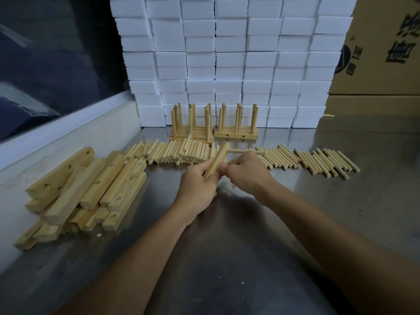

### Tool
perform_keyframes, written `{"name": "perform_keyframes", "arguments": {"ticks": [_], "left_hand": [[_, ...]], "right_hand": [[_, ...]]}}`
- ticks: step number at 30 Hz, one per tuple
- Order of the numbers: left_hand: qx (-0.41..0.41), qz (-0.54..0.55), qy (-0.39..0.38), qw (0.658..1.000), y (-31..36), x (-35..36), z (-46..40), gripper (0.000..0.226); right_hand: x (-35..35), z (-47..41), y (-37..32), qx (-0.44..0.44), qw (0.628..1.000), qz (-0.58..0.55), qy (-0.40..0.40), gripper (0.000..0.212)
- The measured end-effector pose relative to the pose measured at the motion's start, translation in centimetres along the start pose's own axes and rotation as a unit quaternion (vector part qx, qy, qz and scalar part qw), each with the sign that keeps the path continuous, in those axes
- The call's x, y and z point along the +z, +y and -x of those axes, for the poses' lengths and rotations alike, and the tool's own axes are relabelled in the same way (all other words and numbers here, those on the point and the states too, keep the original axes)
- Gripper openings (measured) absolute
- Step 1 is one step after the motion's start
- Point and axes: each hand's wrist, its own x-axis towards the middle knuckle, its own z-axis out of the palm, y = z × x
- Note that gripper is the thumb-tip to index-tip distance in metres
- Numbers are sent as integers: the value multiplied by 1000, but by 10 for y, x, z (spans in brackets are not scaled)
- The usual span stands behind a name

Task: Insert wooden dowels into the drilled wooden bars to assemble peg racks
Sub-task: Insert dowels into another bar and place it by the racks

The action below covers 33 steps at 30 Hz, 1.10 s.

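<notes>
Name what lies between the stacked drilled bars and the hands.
Bare steel tabletop separates the stacked drilled wooden bars from the left hand, per the head view.

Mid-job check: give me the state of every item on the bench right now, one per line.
Left hand: grips the held bar.
Right hand: pinches a dowel at the bar.
Held bar: off the table, one dowel sticking out sideways.
Drilled bars: piled, no dowels.
Loose dowels: lying flat in rows.
Finished racks: upright, pegs in.
</notes>
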Motion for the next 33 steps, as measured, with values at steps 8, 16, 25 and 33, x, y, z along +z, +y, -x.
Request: {"name": "perform_keyframes", "arguments": {"ticks": [8,16,25,33], "left_hand": [[-43,65,28,997,3,-3,-1,50],[-85,99,101,986,0,-8,-6,37],[-69,88,87,990,-1,-7,-4,51],[-113,157,146,970,-5,-11,-15,19]], "right_hand": [[5,3,6,-218,943,231,95,28],[-2,5,15,-262,922,265,101,37],[3,-2,18,-236,952,163,104,33],[4,-4,30,-183,976,77,90,34]]}}
